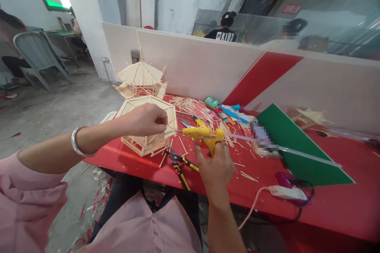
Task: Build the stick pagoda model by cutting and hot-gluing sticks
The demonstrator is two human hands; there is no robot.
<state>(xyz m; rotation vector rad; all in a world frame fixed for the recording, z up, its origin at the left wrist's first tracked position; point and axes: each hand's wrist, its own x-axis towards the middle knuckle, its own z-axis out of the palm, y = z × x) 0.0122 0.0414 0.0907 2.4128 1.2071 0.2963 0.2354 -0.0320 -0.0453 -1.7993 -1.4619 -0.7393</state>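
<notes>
My left hand (147, 120) is closed in a pinch on a thin wooden stick, held over the hexagonal stick frame (145, 126) on the red table (261, 189). My right hand (215, 166) grips the handle of a yellow glue gun (203, 134). Its nozzle points left at the stick by my left fingers. A long glue stick (297, 154) juts out of the gun's back to the right. Behind the frame stands a small stick pavilion (141, 79) with a pointed roof.
Yellow-handled pliers (181, 164) lie near the table's front edge. Loose sticks (192, 106), scissors and coloured scraps litter the middle. A green board (293, 142) lies to the right, a white power strip (289, 193) in front of it. White partition behind; other people sit beyond.
</notes>
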